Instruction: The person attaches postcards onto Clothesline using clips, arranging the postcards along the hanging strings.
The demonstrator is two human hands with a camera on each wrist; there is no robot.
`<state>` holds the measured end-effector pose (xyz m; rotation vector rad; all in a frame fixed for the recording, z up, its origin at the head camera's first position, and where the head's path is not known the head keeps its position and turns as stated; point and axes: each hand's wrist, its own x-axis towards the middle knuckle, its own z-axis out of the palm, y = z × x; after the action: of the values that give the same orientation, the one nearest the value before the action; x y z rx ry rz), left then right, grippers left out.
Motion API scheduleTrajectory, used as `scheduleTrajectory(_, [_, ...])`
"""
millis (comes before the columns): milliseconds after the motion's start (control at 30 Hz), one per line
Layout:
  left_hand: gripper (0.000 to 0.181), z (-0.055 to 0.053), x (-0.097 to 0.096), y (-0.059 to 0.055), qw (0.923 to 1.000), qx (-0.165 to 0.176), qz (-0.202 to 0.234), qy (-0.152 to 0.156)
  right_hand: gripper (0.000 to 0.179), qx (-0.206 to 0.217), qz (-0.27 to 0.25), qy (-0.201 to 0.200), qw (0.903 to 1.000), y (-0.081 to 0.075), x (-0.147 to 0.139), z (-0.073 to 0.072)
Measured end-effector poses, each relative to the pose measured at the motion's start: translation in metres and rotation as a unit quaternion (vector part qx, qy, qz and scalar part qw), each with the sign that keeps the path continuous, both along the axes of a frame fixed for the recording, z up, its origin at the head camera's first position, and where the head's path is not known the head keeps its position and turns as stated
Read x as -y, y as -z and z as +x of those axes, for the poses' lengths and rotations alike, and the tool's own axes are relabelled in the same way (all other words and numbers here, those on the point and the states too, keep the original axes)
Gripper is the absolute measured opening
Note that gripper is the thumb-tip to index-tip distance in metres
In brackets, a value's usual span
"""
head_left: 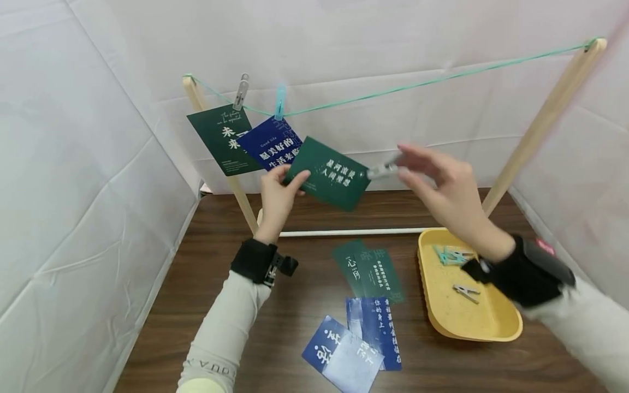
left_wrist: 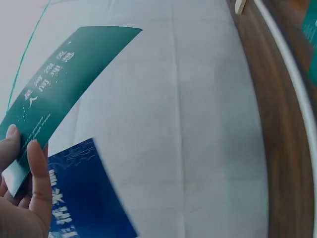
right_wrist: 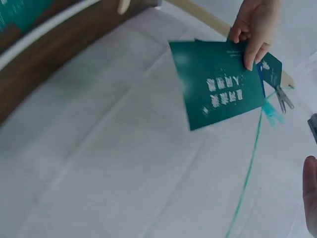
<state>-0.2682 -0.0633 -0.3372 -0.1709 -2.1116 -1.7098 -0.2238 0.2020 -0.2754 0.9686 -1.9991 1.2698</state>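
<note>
My left hand [head_left: 278, 199] pinches a green card [head_left: 330, 177] with white writing by its left end, just below the green string [head_left: 373, 95]. To the right of that card my right hand [head_left: 444, 188] holds a grey clothespin [head_left: 383, 170] between thumb and fingers. In the right wrist view only part of this hand [right_wrist: 311, 193] shows at the right edge. Behind the held card, a blue card [head_left: 267, 143] hangs from the string by a light blue clothespin [head_left: 280, 102]. Further left another green card [head_left: 221, 139] hangs from a grey clothespin [head_left: 241, 91].
Wooden posts [head_left: 545, 125] carry the string at both sides, joined low down by a white bar [head_left: 363, 232]. Green cards [head_left: 383, 275] and blue cards [head_left: 375, 327] lie overlapping on the brown table [head_left: 196, 305]. A yellow tray [head_left: 427, 289] holds several clothespins [head_left: 453, 255]. White cloth surrounds it all.
</note>
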Motion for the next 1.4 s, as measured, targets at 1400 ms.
scheduleTrajectory(1400, [0.024,-0.038,-0.011,-0.037,0.9926,0.000,-0.114,-0.043,0.019,0.045,0.217,0.047,0.9740,-0.089,0.088,-0.121])
